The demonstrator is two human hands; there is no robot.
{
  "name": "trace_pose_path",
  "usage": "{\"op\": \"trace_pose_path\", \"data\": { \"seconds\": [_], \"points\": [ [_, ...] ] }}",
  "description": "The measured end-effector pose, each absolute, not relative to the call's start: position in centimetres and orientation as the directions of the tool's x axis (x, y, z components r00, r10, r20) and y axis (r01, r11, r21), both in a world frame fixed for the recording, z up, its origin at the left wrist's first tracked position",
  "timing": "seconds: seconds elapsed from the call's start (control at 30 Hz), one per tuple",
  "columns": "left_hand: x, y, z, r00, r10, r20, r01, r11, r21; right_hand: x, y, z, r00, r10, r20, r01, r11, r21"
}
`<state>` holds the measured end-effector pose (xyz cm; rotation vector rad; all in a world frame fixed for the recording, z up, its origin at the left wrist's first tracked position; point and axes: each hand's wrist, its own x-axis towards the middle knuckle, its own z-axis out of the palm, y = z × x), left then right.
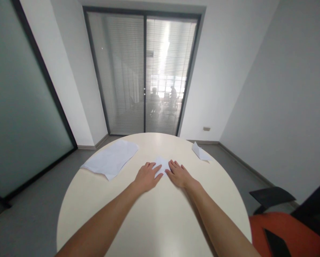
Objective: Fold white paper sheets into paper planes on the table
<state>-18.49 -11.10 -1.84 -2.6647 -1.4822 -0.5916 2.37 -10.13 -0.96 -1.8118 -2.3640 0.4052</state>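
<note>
While your left hand (146,177) and right hand (179,176) rest loosely spread on the small paper (164,164) toward 12 o'clock, the tabletop (149,228) offers room at 6; a larger sheet (113,157) reaches its edge at 10.

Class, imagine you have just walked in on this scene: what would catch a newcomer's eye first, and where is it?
First, the left hand and right hand at a small white paper on the round pale table, just below the picture's centre. Then the orange chair seat at lower right, and the bright glass door beyond the table.
</note>
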Motion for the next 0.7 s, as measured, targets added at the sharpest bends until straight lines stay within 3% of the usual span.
{"op": "trace_pose_path", "data": {
  "seconds": [0.23,0.4,0.53,0.7],
  "points": [
    [-18.6,-11.0,-1.7,0.561,0.758,0.333,0.745,-0.637,0.195,2.1,-10.4,-0.3,-0.282,0.95,0.137,0.927,0.306,-0.217],
    [-18.6,-10.9,-1.3,0.676,0.646,0.354,0.616,-0.759,0.21,2.8,-10.3,-0.6,-0.531,0.846,0.048,0.788,0.514,-0.339],
    [-18.5,-10.9,-1.3,0.669,0.652,0.358,0.622,-0.754,0.212,3.2,-10.1,-0.9,-0.416,0.909,-0.032,0.869,0.387,-0.307],
    [-18.4,-10.9,-1.4,0.645,0.682,0.345,0.657,-0.725,0.205,3.7,-9.7,-0.8,-0.306,0.952,-0.023,0.917,0.288,-0.277]
  ]
}}
